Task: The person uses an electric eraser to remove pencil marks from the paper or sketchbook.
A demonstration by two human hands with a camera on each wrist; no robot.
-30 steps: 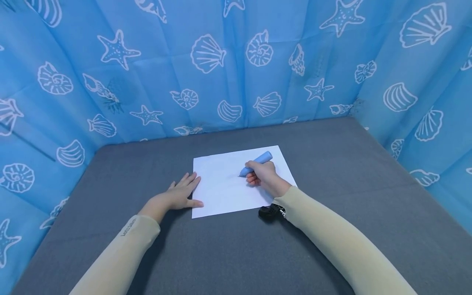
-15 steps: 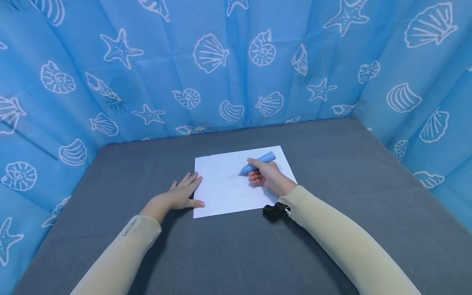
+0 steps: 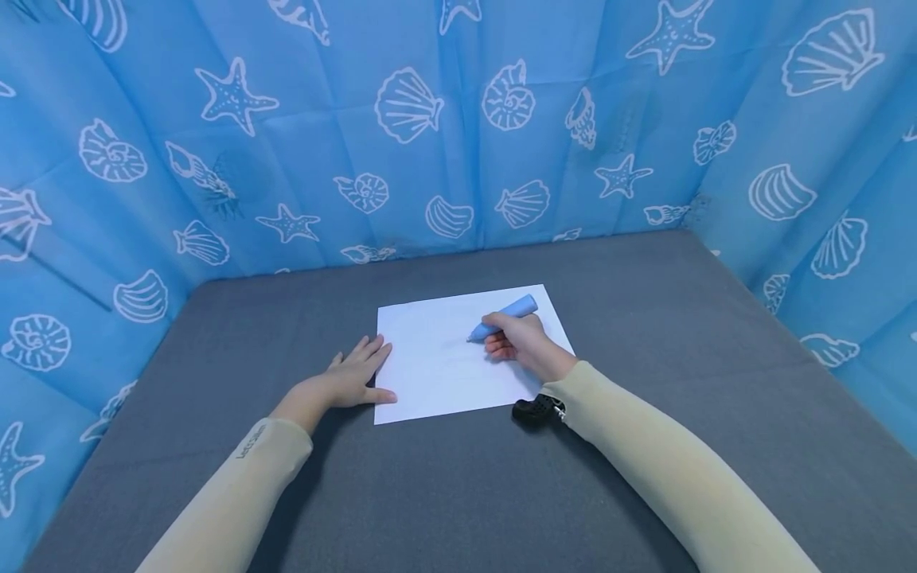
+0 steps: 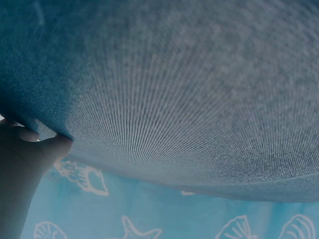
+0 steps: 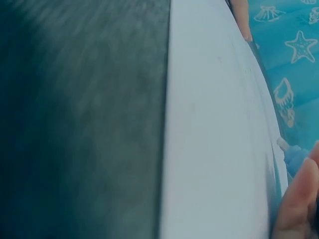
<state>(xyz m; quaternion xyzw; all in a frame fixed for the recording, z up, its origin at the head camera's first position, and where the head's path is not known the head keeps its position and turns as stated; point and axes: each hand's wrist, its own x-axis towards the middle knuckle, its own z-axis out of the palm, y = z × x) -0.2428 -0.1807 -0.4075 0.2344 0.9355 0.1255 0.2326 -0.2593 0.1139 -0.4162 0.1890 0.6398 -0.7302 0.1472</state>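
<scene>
A sheet of white paper (image 3: 423, 374) lies flat on the grey cloth. My left hand (image 3: 351, 380) rests at its left edge with fingers spread, the fingertips and thumb on the paper. In my right hand (image 3: 526, 342) I hold a thick blue pen (image 3: 512, 309) between thumb and fingers. The pen is tilted, its narrow tip down at about the middle of the sheet; whether it touches is too small to tell. Faint marks seem to show left of the tip. The right wrist view catches the pale tip of the pen (image 5: 294, 157) beside my fingers.
Grey cloth (image 3: 458, 493) covers the table around the paper. A blue curtain (image 3: 458, 159) with white shells and starfish hangs behind and at both sides. A black wrist-worn object (image 3: 533, 411) hangs under my right cuff, by the paper's front edge.
My right hand and the pen have shifted very slightly to the right over the paper. The left hand stays in place, and the head view has moved a little.
</scene>
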